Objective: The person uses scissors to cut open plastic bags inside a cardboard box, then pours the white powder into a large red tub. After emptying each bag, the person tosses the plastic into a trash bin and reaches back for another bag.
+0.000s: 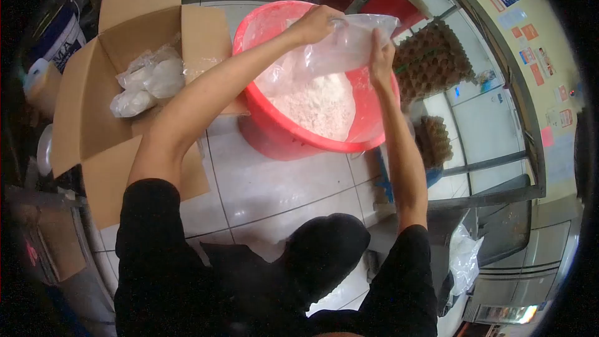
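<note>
A clear plastic bag (pixel 340 50) is stretched between my two hands above a large red tub (pixel 281 140). My left hand (pixel 317 24) grips the bag's upper left part, fingers closed on the plastic. At its right end, my right hand (pixel 382 56) is closed around the bag's edge. Pale, whitish-pink powder (pixel 318 109) lies heaped in the tub below. The bag's lower left part hangs down inside the tub, close to the powder. How much the bag contains is hard to see through the cloudy plastic.
An open cardboard box (pixel 78 100) stands left of the tub, with several knotted plastic bags (pixel 150 81) of white contents inside. Stacked egg trays (pixel 433 59) are at the right. White tiles (pixel 274 181) cover the floor. A crumpled plastic bag (pixel 465 259) lies at lower right.
</note>
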`<state>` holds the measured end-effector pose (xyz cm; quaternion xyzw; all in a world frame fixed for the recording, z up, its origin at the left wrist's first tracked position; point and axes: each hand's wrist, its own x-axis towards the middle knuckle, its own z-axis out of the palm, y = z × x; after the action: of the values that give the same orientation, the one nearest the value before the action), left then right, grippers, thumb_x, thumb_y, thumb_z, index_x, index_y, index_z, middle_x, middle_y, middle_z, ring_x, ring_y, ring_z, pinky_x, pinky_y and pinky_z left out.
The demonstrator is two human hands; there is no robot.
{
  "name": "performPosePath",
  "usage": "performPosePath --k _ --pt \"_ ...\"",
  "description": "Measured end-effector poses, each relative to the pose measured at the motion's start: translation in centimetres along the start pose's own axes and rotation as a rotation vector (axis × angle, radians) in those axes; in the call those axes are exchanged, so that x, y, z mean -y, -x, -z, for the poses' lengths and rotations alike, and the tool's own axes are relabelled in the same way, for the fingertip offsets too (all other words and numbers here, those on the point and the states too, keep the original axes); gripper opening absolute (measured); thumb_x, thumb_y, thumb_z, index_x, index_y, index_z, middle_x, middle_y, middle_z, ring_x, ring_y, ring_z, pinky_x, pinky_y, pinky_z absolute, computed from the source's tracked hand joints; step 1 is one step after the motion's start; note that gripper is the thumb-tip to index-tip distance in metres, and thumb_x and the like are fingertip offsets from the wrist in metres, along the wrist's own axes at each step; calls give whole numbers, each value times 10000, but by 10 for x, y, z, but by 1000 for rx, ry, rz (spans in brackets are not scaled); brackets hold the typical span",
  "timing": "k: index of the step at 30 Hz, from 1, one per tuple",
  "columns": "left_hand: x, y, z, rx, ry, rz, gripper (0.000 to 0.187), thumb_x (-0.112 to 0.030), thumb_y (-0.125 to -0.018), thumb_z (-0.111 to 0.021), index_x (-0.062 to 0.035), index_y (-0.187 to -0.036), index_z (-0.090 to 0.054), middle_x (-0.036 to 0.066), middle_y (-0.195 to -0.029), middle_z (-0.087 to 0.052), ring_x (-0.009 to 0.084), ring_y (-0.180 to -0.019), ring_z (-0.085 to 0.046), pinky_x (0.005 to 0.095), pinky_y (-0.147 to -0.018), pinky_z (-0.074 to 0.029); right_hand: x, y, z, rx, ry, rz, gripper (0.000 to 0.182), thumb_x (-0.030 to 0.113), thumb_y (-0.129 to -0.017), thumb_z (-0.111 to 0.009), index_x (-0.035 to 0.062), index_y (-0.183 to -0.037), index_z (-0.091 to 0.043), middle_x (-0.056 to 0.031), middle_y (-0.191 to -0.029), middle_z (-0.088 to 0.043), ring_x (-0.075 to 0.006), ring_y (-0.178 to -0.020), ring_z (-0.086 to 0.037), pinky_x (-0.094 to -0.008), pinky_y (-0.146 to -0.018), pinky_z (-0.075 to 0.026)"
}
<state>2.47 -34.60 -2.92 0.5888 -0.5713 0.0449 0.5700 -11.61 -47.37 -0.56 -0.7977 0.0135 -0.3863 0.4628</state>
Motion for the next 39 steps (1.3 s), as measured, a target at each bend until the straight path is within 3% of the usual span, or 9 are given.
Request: performPosePath --k 4,12,15,18,20,24,29,33,39 --pt "1 -4 9 -3 -48 14 231 -31 -776 -486 14 -963 -614 115 -922 -643 171 -866 -592 296 -800 -445 10 -2 8 -8 -113 -279 411 398 -851 -542 -9 -845 -599 7 -710 -546 -68 -613 -474 -231 -546 -391" --pt "8 -11 17 -38 -83 49 212 -89 -770 -579 -1 -959 -617 104 -921 -642 134 -881 -573 307 -808 -434 27 -27 28 -64 405 47 326 306 -794 -636 -15 -851 -639 -60 -694 -624 -92 -619 -549 -264 -574 -441" --pt "23 19 26 281 165 105 249 -54 -725 -605 4 -967 -605 103 -933 -639 138 -907 -570 308 -818 -429 25 -32 31 -53 582 146 350 354 -776 -631 28 -900 -632 -134 -706 -634 -187 -595 -592 -303 -586 -450" --pt "45 29 32 447 -50 143 272 -17 -679 -608 8 -950 -603 106 -899 -644 160 -873 -592 308 -804 -441 27 -35 29 -17 637 175 349 358 -782 -617 34 -912 -630 -168 -703 -616 -232 -589 -593 -311 -584 -449" --pt "44 26 41 288 -110 189 277 0 -666 -593 12 -943 -602 106 -865 -648 169 -833 -602 304 -786 -446 33 -32 27 -73 432 182 338 358 -792 -600 39 -903 -627 -190 -684 -593 -270 -576 -582 -323 -571 -442" --pt "48 19 55 89 -268 223 258 12 -655 -578 24 -912 -603 101 -789 -653 176 -743 -612 293 -756 -455 14 -42 37 -36 741 243 336 347 -813 -574 13 -831 -602 -195 -621 -549 -291 -527 -547 -343 -530 -419" --pt "51 32 49 68 -219 254 425 30 -656 -559 -15 -1077 -528 110 -929 -603 187 -889 -575 303 -818 -440 34 -50 37 -27 806 254 359 335 -813 -580 -11 -729 -536 -187 -588 -529 -300 -513 -523 -358 -521 -408" --pt "49 43 49 118 -169 277 556 44 -676 -528 -61 -1211 -421 112 -1025 -539 212 -971 -530 314 -851 -425 23 -61 25 138 778 474 322 282 -786 -634 -4 -729 -498 -182 -597 -510 -189 -491 -454 -308 -501 -400" --pt "47 47 64 -16 -228 348 537 28 -682 -531 -60 -1202 -430 137 -981 -570 228 -939 -545 321 -819 -445 24 -57 17 41 693 482 287 223 -773 -653 7 -712 -474 -188 -616 -504 -148 -515 -440 -300 -505 -403"
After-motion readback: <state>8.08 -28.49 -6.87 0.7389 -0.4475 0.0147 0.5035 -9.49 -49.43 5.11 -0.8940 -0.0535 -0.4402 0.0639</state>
